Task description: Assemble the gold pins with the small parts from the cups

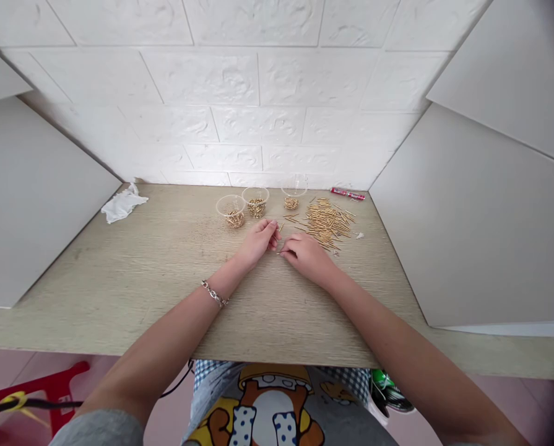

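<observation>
My left hand [258, 243] is closed, thumb against the fingers, above the middle of the tabletop. A thin gold-coloured stick [281, 227] shows right at its fingertips. Close beside it, my right hand [307, 255] is pinched, with the tip of something small and thin poking out toward the left hand; its kind is too small to tell. A pile of gold-coloured sticks [327, 222] lies just beyond the right hand, with a few strays on its left. Behind my hands stand three clear plastic cups, a left cup [231, 210], a middle cup [256, 203] and a right cup [294, 191], each with small gold-coloured pieces inside.
A crumpled white tissue [124, 203] lies at the back left of the table [165, 272]. Near the wall at the back right is a red wrapper tube [348, 194]. White panels [485, 235] close off both sides. Small scraps [359, 235] lie right of the pile.
</observation>
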`<action>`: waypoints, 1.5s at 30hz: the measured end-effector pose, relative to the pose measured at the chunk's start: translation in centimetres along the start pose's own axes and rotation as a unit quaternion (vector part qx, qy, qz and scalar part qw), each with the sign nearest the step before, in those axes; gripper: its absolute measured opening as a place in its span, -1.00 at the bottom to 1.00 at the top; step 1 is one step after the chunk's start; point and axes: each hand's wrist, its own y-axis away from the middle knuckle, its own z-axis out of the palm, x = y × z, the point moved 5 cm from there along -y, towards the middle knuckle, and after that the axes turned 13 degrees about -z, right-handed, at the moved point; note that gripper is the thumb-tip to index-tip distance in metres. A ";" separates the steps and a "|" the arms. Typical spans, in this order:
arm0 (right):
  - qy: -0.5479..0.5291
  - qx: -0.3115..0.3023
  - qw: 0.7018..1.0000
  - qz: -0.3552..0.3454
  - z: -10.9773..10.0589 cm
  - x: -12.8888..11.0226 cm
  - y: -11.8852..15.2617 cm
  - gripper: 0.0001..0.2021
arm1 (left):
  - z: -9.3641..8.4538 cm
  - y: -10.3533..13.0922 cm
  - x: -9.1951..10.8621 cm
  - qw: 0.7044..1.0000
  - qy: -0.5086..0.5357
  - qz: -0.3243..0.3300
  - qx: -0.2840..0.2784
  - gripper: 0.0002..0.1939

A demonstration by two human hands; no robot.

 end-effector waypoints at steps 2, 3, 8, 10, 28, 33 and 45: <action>0.025 -0.010 1.000 -0.004 0.0 -0.2 -0.1 -0.87 | 0.0 0.0 0.0 1.000 -0.003 -0.003 -0.003 -0.80; 0.034 -0.014 0.999 -0.004 0.0 -0.3 -0.1 -0.87 | 0.0 -0.1 -0.1 1.000 -0.005 -0.004 -0.004 -0.80; 0.046 -0.014 0.999 0.009 0.2 0.0 -0.1 -0.86 | 0.0 -0.2 -0.2 1.000 -0.006 -0.014 -0.001 -0.81; 0.039 0.000 0.999 0.014 0.1 0.2 -0.1 -0.85 | -0.1 -0.2 -0.3 1.000 -0.006 -0.017 0.009 -0.82; 0.107 -0.046 0.993 0.012 0.4 -0.6 -0.4 -0.80 | 0.2 -0.2 0.0 0.998 -0.066 -0.012 0.002 -0.81; 0.152 -0.075 0.985 0.027 0.0 -0.4 -0.2 -0.77 | 0.1 -0.1 0.0 0.998 -0.068 -0.007 0.003 -0.82; 0.142 -0.042 0.988 0.034 0.2 -0.4 0.2 -0.74 | 0.4 0.1 0.1 0.997 -0.070 -0.006 -0.006 -0.81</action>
